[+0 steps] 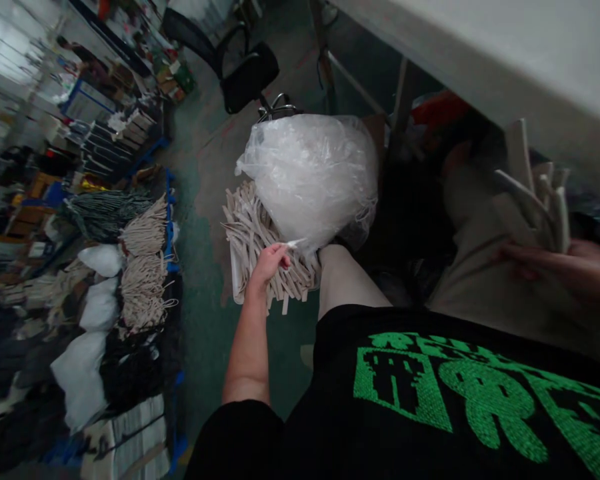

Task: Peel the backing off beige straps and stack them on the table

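Note:
My left hand point(273, 261) is closed in a pinch, with a small white tip of something sticking out past the fingertips. Whether that tip belongs to the clear plastic bag point(315, 173) beside it, I cannot tell. Under and around this hand lies a heap of beige strips point(250, 227) in a white container whose edge shows at the left. The big crumpled bag bulges over the far side of the heap. At the right, my right hand point(575, 267) is wrapped round a bunch of beige strips point(545, 193), their ends pointing up and fanning apart; it is slightly blurred.
A pale table point(505, 60) overhangs the upper right, its legs close to the bag. Behind the bag stands a black office chair point(250, 73). Along the left, blue pallets point(170, 220) carry bundled strips point(145, 287) and white sacks point(85, 373). A person bends far back at upper left.

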Motion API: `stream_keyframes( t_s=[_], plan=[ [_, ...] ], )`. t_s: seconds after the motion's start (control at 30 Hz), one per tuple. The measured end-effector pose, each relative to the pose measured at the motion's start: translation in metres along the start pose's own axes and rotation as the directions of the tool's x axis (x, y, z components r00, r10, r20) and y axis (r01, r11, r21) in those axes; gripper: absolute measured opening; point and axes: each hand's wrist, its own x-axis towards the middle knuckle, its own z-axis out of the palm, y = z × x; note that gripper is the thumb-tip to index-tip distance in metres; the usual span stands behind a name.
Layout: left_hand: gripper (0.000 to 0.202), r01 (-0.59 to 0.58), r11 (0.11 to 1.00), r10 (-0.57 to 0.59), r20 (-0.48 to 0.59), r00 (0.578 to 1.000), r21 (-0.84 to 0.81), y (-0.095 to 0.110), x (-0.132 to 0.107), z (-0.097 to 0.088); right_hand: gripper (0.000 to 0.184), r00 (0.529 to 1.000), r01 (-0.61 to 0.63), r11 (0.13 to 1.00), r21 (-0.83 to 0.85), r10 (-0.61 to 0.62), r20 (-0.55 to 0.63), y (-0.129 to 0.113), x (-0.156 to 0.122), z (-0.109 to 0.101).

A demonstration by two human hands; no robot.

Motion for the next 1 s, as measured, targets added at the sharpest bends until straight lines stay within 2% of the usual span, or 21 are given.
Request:
stream_keyframes(
  t_s=[0.03, 0.07, 0.17, 0.27, 0.3, 0.37, 0.43, 0.5, 0.63, 0.7, 0.77, 0.83, 0.9, 0.93, 0.97, 1.0],
  plan=[
    [0.031, -0.021, 0.998, 0.029, 0.145, 0.989, -0.056, 0.016, -0.009, 0.003, 0.05, 0.998, 0.034, 0.999, 0.042, -0.036, 0.058, -0.013, -0.009, 0.006],
    [0.032, -0.025, 0.997, 0.044, 0.289, 0.956, -0.068, 0.033, -0.017, 0.006, 0.049, 0.989, 0.081, 0.994, 0.075, -0.089, 0.115, -0.026, -0.018, 0.013],
    [0.033, -0.048, 0.999, 0.046, 0.622, 0.782, -0.013, 0.081, -0.036, 0.02, 0.044, 0.914, 0.226, 0.953, 0.2, -0.279, 0.294, -0.063, -0.037, 0.035],
    [0.032, -0.126, 0.991, 0.042, 0.791, 0.611, 0.044, 0.124, -0.041, 0.041, 0.042, 0.813, 0.271, 0.904, 0.33, -0.399, 0.425, -0.093, -0.045, 0.063],
    [0.031, -0.158, 0.986, 0.046, 0.818, 0.573, 0.056, 0.136, -0.04, 0.048, 0.043, 0.775, 0.267, 0.893, 0.362, -0.422, 0.47, -0.1, -0.045, 0.073],
    [0.03, -0.218, 0.973, 0.059, 0.844, 0.533, 0.07, 0.154, -0.037, 0.059, 0.042, 0.709, 0.247, 0.889, 0.387, -0.438, 0.553, -0.106, -0.043, 0.092],
    [0.028, -0.255, 0.964, 0.081, 0.843, 0.532, 0.068, 0.164, -0.033, 0.065, 0.038, 0.67, 0.224, 0.895, 0.386, -0.429, 0.607, -0.104, -0.041, 0.104],
    [0.028, -0.273, 0.96, 0.103, 0.826, 0.554, 0.063, 0.167, -0.028, 0.065, 0.034, 0.655, 0.203, 0.899, 0.387, -0.419, 0.63, -0.098, -0.04, 0.107],
    [0.026, -0.258, 0.966, 0.136, 0.783, 0.606, 0.032, 0.155, -0.018, 0.06, 0.028, 0.624, 0.185, 0.917, 0.355, -0.388, 0.678, -0.087, -0.042, 0.098],
    [0.025, -0.251, 0.968, 0.175, 0.73, 0.661, -0.005, 0.143, -0.01, 0.061, 0.024, 0.592, 0.184, 0.929, 0.323, -0.367, 0.718, -0.085, -0.043, 0.094],
    [0.025, -0.264, 0.964, 0.223, 0.644, 0.732, -0.034, 0.13, -0.001, 0.065, 0.021, 0.575, 0.182, 0.933, 0.31, -0.357, 0.736, -0.085, -0.043, 0.093],
    [0.023, -0.309, 0.951, 0.275, 0.503, 0.82, -0.016, 0.119, 0.006, 0.071, 0.018, 0.611, 0.18, 0.927, 0.329, -0.367, 0.701, -0.087, -0.042, 0.094],
    [0.023, -0.379, 0.92, 0.344, 0.26, 0.902, 0.097, 0.113, 0.004, 0.074, 0.017, 0.683, 0.187, 0.914, 0.362, -0.385, 0.62, -0.088, -0.04, 0.096],
    [0.024, -0.406, 0.9, 0.39, 0.125, 0.912, 0.16, 0.113, -0.002, 0.075, 0.016, 0.719, 0.191, 0.907, 0.375, -0.39, 0.576, -0.089, -0.039, 0.097],
    [0.026, -0.427, 0.883, 0.432, 0.021, 0.902, 0.195, 0.115, -0.013, 0.076, 0.016, 0.749, 0.196, 0.903, 0.383, -0.39, 0.536, -0.09, -0.038, 0.098],
    [0.029, -0.448, 0.874, 0.462, -0.034, 0.886, 0.188, 0.119, -0.028, 0.076, 0.016, 0.774, 0.197, 0.9, 0.388, -0.386, 0.502, -0.091, -0.037, 0.098]
  ],
)
